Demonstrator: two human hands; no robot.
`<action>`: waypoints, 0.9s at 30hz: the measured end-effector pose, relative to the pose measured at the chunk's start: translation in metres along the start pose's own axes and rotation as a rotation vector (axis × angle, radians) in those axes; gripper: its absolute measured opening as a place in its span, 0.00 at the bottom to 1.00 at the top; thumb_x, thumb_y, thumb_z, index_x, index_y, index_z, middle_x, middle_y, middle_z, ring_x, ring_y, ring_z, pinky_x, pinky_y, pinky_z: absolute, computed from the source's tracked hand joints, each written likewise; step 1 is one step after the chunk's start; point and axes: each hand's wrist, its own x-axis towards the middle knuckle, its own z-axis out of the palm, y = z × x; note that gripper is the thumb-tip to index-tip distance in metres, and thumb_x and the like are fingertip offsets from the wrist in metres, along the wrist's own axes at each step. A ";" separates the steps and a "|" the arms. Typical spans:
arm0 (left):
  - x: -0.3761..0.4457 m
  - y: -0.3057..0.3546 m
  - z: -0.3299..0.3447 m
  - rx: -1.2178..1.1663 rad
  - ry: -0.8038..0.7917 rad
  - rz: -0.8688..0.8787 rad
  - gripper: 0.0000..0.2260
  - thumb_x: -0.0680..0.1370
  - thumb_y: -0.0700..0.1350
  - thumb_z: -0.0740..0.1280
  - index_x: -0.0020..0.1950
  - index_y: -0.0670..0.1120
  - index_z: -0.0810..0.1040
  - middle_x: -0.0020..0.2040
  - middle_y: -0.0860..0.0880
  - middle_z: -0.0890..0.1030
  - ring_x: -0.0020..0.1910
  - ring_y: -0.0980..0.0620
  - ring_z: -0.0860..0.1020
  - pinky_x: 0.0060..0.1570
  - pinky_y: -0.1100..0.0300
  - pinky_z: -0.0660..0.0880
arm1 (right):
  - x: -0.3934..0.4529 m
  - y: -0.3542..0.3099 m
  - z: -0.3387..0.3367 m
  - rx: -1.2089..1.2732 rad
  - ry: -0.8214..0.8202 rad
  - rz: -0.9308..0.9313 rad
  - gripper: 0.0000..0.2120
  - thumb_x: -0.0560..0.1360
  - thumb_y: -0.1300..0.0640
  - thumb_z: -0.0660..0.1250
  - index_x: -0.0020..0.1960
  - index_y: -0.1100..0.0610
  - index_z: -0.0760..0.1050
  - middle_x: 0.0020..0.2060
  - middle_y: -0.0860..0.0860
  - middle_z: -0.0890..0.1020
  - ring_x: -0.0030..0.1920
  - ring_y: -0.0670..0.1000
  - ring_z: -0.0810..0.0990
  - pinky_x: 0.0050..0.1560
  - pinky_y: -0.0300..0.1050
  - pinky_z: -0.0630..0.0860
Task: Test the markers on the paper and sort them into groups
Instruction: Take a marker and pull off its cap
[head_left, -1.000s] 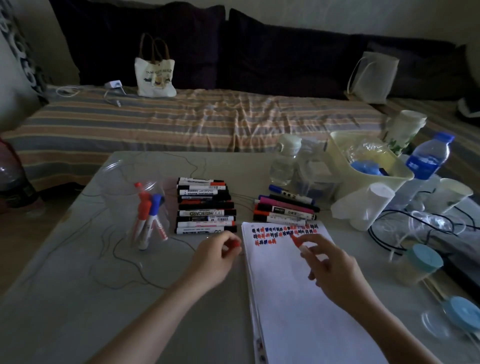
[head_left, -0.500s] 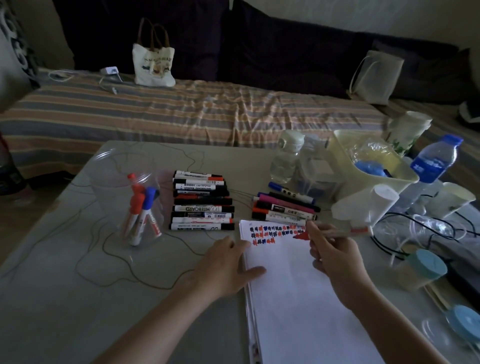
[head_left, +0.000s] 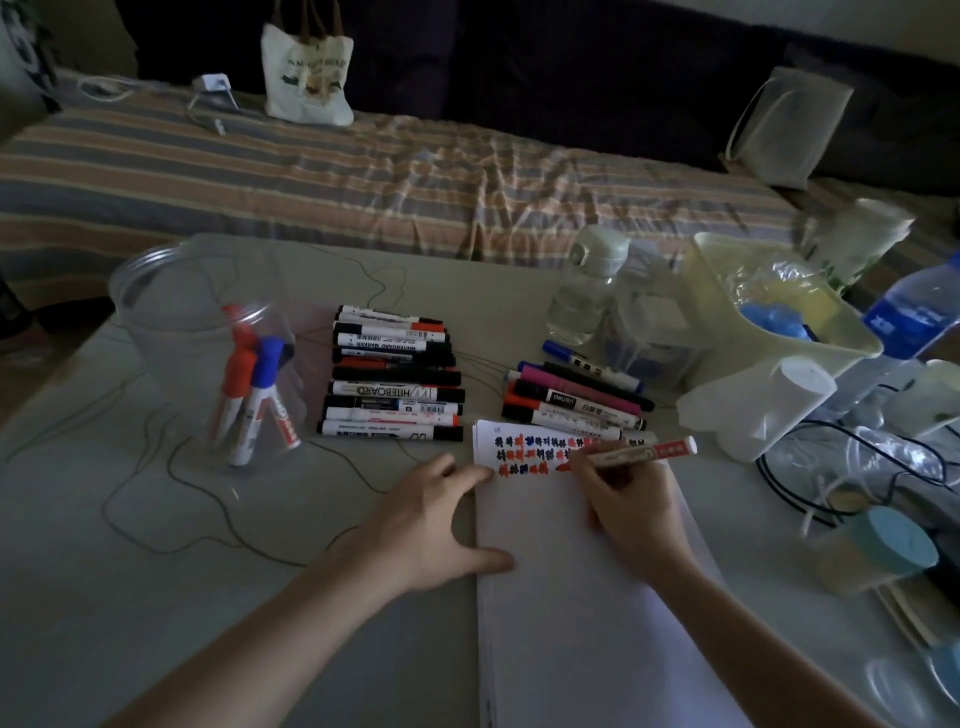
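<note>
A white sheet of paper (head_left: 587, 613) lies on the table, its top covered with rows of red, blue and black scribbles (head_left: 535, 453). My right hand (head_left: 628, 499) grips a red marker (head_left: 636, 453), tip down on the paper at the end of the third row. My left hand (head_left: 434, 519) rests flat on the paper's left edge, thumb on the sheet. A stack of capped markers (head_left: 395, 382) lies left of the paper. A second group of markers (head_left: 571, 400) lies just above it. Several red and blue markers (head_left: 249, 389) stand in a clear plastic cup (head_left: 171, 306).
A clear bottle (head_left: 587, 291), a pale yellow basket (head_left: 779, 312), a blue-labelled water bottle (head_left: 909, 317) and white paper cups (head_left: 763, 405) crowd the table's right side. Black cables (head_left: 841, 467) and teal-lidded jars (head_left: 883, 551) lie at the right. Behind stands a striped sofa (head_left: 363, 171) with a tote bag (head_left: 309, 73).
My left hand held a red cap, then went flat onto the paper's edge. My right hand turned the marker and brought its tip down on the third row of scribbles.
</note>
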 end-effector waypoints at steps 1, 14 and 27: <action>0.000 -0.001 0.000 -0.001 -0.002 0.002 0.42 0.62 0.68 0.74 0.72 0.56 0.67 0.54 0.56 0.68 0.56 0.56 0.71 0.57 0.58 0.73 | 0.001 0.001 0.000 0.012 0.010 0.003 0.08 0.75 0.54 0.71 0.39 0.56 0.80 0.24 0.50 0.80 0.23 0.45 0.77 0.26 0.39 0.74; 0.000 -0.003 0.000 -0.012 0.004 0.027 0.42 0.61 0.68 0.74 0.72 0.55 0.68 0.53 0.56 0.69 0.56 0.57 0.72 0.55 0.60 0.73 | 0.002 0.008 0.007 -0.004 0.025 -0.008 0.11 0.76 0.51 0.71 0.39 0.57 0.81 0.28 0.51 0.82 0.25 0.45 0.79 0.27 0.34 0.73; 0.001 -0.001 0.000 -0.007 0.010 0.022 0.42 0.61 0.68 0.75 0.72 0.55 0.68 0.53 0.55 0.69 0.55 0.56 0.72 0.54 0.59 0.72 | 0.001 0.006 0.006 -0.039 0.016 -0.032 0.12 0.75 0.53 0.71 0.37 0.58 0.80 0.24 0.49 0.80 0.23 0.41 0.77 0.27 0.28 0.70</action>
